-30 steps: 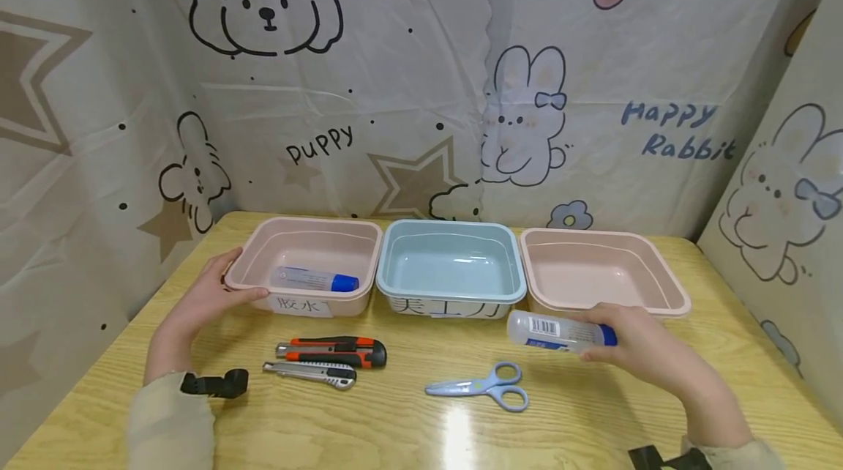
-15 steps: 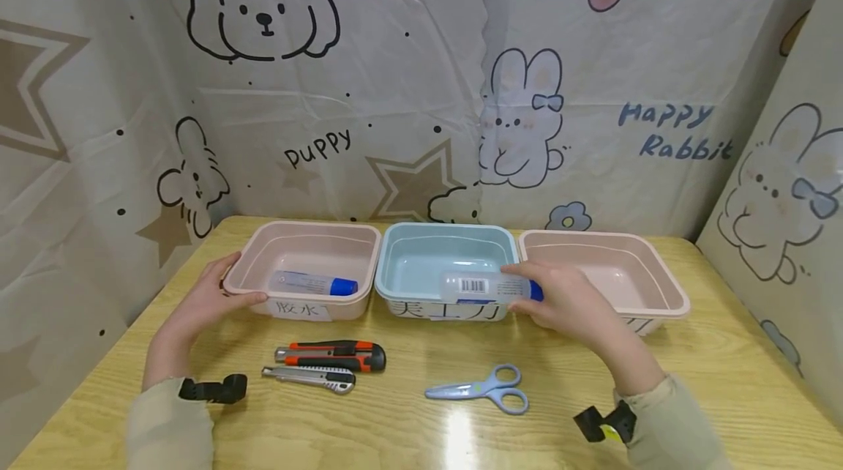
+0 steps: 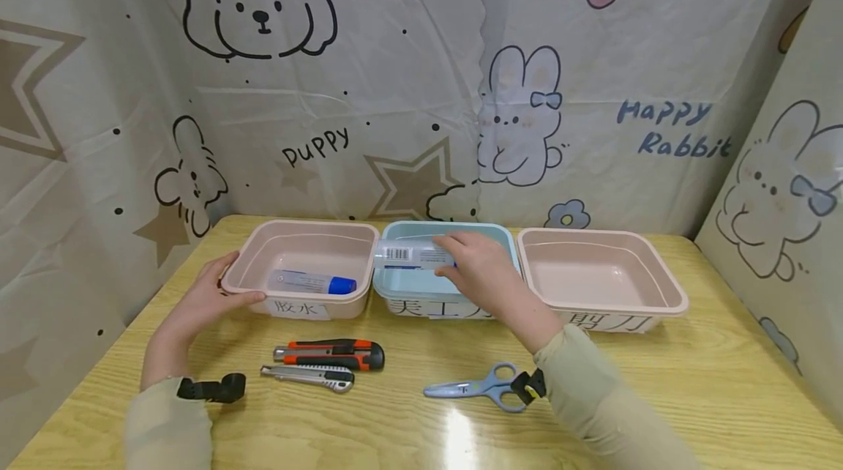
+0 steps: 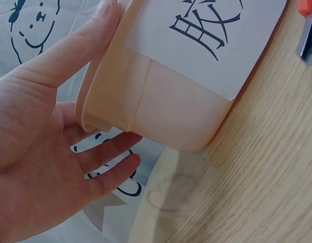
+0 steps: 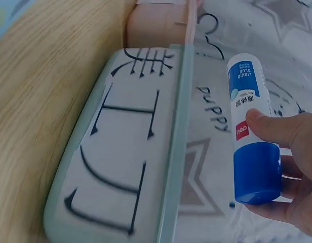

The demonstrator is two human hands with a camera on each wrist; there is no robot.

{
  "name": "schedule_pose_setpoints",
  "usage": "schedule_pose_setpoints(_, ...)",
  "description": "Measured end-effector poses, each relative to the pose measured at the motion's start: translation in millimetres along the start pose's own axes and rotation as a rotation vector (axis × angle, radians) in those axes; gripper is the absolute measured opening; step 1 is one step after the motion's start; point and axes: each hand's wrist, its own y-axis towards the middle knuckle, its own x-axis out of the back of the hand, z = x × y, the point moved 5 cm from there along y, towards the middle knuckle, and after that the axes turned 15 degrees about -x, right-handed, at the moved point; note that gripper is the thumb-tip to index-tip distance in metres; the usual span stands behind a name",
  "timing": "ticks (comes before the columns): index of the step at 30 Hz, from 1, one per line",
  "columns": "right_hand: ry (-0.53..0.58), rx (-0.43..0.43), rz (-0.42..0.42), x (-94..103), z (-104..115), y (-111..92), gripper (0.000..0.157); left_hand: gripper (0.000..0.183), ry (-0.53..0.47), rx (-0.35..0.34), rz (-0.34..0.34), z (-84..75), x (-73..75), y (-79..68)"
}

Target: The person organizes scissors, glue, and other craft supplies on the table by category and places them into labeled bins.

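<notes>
My right hand (image 3: 484, 269) holds a clear liquid glue bottle (image 3: 407, 253) with a blue cap near its capped end. The bottle lies sideways over the blue bin (image 3: 448, 295), its far end at the left pink bin's rim. In the right wrist view the glue bottle's label (image 5: 244, 93) and blue cap (image 5: 257, 172) show, the thumb across its side. My left hand (image 3: 205, 301) grips the near left corner of the left pink bin (image 3: 352, 305), thumb at the front rim, fingers around the side. A second glue bottle (image 3: 306, 282) lies inside that bin.
Right of the blue bin stands another pink bin (image 3: 668, 301); all three carry written paper labels. In front on the wooden table lie an orange-and-black utility knife (image 3: 362, 355), a silver utility knife (image 3: 316, 376) and blue scissors (image 3: 470, 388), partly overlapped by the right wrist strap.
My right hand has carried the glue bottle leftward and slightly up, from in front of the right pink bin to over the blue bin. The left hand has stayed at its corner.
</notes>
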Motion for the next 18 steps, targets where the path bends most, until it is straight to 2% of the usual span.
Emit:
schedule_pose_setpoints(3, -0.021, 0.063, -0.032, -9.1, 13, 7, 0.042, 0.107, 0.001, 0.003, 0.000, 0.1, -0.3, 0.1)
schedule_pose_setpoints(8, -0.066, 0.081, 0.016, -24.7, 34, 23, 0.043, 0.106, -0.003, 0.000, 0.000, 0.3, -0.4, 0.0)
schedule_pose_setpoints(15, -0.298, 0.156, -0.019, -46.4, 64, 41, 0.045, 0.105, -0.008, -0.008, -0.002, -0.3, -0.3, 0.2)
schedule_pose_setpoints(18, -0.350, 0.156, -0.004, -55.7, 73, 47, 0.042, 0.105, -0.008, -0.007, -0.002, -0.6, 0.3, 0.2)
